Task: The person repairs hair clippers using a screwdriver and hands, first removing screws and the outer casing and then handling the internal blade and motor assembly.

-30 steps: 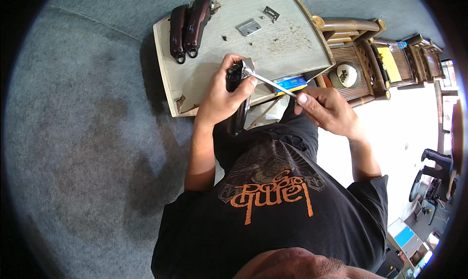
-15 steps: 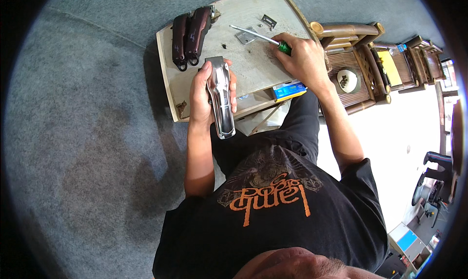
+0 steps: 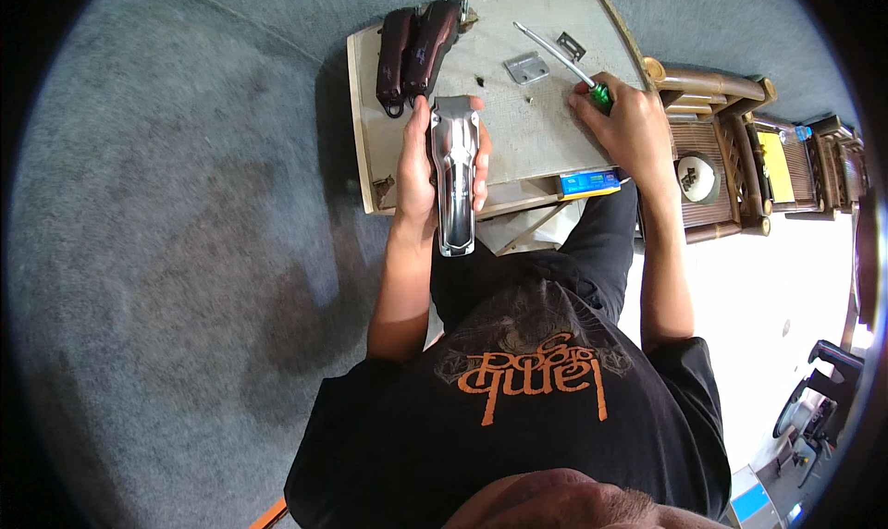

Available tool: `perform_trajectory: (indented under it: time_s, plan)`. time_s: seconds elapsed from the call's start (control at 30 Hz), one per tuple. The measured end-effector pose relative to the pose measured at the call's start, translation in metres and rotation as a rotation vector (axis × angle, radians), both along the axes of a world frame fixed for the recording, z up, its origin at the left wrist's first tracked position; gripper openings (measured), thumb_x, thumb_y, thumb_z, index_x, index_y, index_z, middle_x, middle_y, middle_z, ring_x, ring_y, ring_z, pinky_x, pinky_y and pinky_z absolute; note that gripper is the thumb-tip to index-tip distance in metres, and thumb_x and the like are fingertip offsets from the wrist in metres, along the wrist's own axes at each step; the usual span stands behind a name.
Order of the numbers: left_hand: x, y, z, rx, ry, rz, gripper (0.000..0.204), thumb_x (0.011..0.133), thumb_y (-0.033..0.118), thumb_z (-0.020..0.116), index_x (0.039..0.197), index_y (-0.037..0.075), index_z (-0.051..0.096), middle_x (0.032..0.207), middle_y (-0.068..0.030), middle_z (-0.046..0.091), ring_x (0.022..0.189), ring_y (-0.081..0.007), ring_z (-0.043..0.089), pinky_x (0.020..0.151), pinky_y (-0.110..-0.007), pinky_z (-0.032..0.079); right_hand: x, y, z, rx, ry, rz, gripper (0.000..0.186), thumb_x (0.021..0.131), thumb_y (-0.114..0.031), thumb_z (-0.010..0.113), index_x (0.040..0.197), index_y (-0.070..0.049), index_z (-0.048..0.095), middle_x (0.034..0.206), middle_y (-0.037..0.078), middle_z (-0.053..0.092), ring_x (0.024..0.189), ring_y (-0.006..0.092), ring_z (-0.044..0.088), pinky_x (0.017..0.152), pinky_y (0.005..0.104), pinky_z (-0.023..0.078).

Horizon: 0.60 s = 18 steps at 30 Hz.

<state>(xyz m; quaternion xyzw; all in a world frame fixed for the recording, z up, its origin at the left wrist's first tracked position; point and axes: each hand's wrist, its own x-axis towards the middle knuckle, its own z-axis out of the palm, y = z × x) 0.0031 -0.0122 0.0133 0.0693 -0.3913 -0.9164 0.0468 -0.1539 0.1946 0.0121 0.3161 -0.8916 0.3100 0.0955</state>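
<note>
My left hand (image 3: 416, 173) is wrapped round a shiny silver hair clipper (image 3: 455, 182), its head end pointing away from me over the table's near left part. In my right hand (image 3: 634, 127) is a screwdriver (image 3: 600, 96) with a green handle and a long metal shaft. The shaft points away to the left, its tip just past a flat silver metal plate (image 3: 526, 67). Near the shaft lies a small dark slotted blade part (image 3: 571, 46). Two dark maroon clippers (image 3: 432, 53) lie side by side at the far left.
The light wooden table (image 3: 518, 141) has raised edges and a chipped near left corner. A blue and yellow box (image 3: 590, 184) sits in the shelf under its near edge. Bamboo chairs (image 3: 708, 159) stand to the right, one with a white round cap (image 3: 696, 178) on it.
The whole view has shifted, so the table sits further right. The screwdriver has turned to a steeper angle, and its shaft no longer crosses the metal plate. The silver clipper points straighter away from me.
</note>
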Motion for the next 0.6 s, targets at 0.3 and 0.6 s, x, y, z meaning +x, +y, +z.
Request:
perform_trajectory:
  time_s: [0.3,0.6]
  plan:
    - [-0.003,-0.004,0.001,0.03,0.044,0.015,0.072,0.108,0.062,0.028,0.135,0.0,0.052,0.077,-0.0101,0.056,0.052,-0.0143,0.059,0.041,-0.028,0.054,-0.005,0.001,-0.005,0.067,0.018,-0.023,0.031,0.092,-0.037,0.073,0.097,-0.006,0.075,0.075,0.022,0.071,0.074,0.0418,0.071,0.069,0.0487,0.056]
    - [-0.004,-0.002,-0.005,-0.022,0.063,0.035,0.071,0.106,0.066,0.032,0.135,0.004,0.053,0.078,-0.0099,0.06,0.054,-0.0154,0.061,0.043,-0.03,0.055,-0.008,0.01,0.006,-0.151,-0.265,0.011,0.032,0.096,-0.031,0.071,0.107,-0.001,0.075,0.077,0.015,0.072,0.072,0.0194,0.07,0.073,0.0358,0.054]
